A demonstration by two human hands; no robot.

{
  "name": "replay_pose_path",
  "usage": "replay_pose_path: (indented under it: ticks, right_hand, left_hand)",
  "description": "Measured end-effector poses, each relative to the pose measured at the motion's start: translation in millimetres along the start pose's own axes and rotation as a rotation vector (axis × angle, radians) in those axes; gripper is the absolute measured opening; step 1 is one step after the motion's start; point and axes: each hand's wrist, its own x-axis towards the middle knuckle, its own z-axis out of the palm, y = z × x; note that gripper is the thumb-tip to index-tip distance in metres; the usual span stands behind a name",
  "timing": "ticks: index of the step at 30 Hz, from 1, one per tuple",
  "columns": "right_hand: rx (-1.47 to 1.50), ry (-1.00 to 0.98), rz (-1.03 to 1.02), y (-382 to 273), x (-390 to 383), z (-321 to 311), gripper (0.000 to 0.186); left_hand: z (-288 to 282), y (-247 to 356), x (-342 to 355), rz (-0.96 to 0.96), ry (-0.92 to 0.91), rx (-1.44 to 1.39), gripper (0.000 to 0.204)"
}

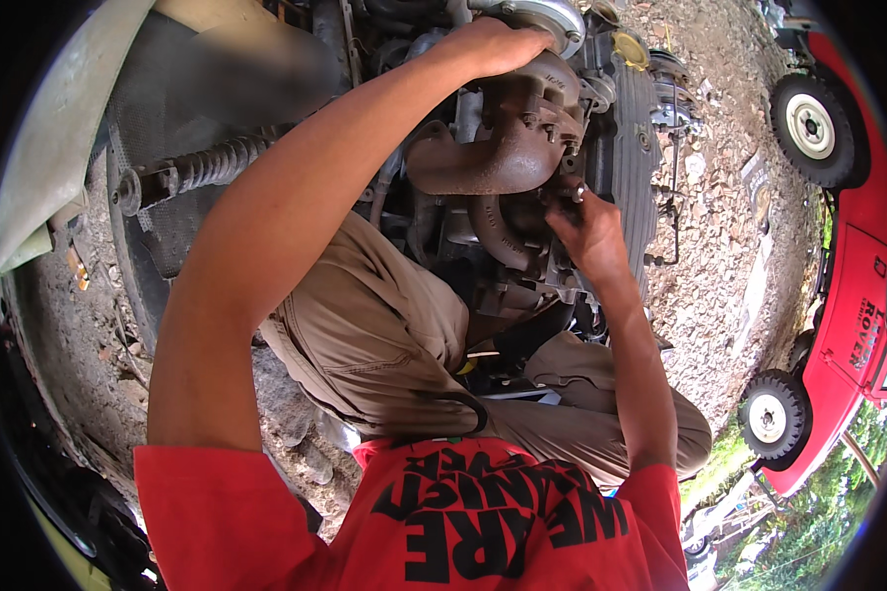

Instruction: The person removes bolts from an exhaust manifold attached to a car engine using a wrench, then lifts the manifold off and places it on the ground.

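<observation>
Reaching into a bared engine (503, 231), at the top centre of the view.
Shows along the right side a ribbed dark cover (633, 148), with its long axis pointing away from the body. Carries, left of that cover, a rust-brown manifold (493, 167) with its lower stretch laid crosswise, left to right, and bent away from the body at both ends, below a round silver housing (559, 18). Reaching with the left hand (501, 47) to the housing's near rim; cannot tell whether gripping, with fingertips partly hidden. Pinching with the right hand (591, 231), finger and thumb together, on a small metal piece (576, 195) just beside the manifold's right end.
</observation>
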Motion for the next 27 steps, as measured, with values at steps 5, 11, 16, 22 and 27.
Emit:
replay_pose_path:
  ticks: [5,11,16,22,27]
  right_hand:
    - [0.024,-0.015,0.052,-5.3,5.3,-3.9,0.033]
    - [-0.037,0.003,-0.018,11.3,18.0,-8.1,0.029]
    - [-0.012,-0.065,-0.004,10.1,21.6,-14.5,0.028]
    - [-0.067,-0.084,-0.017,3.3,17.0,-15.6,0.029]
    - [-0.149,-0.056,-0.02,-8.7,9.5,-4.2,0.029]
  left_hand:
    - [1.0,-4.4,3.8,0.01,0.007,0.023,0.076]
    - [3.5,-5.0,6.4,0.024,0.006,0.044,0.073]
    - [4.4,-9.3,10.3,0.049,0.004,0.051,0.071]
    - [5.3,-5.2,8.4,0.031,0.011,0.068,0.07]
    - [5.3,-8.3,8.6,0.013,0.02,0.047,0.072]
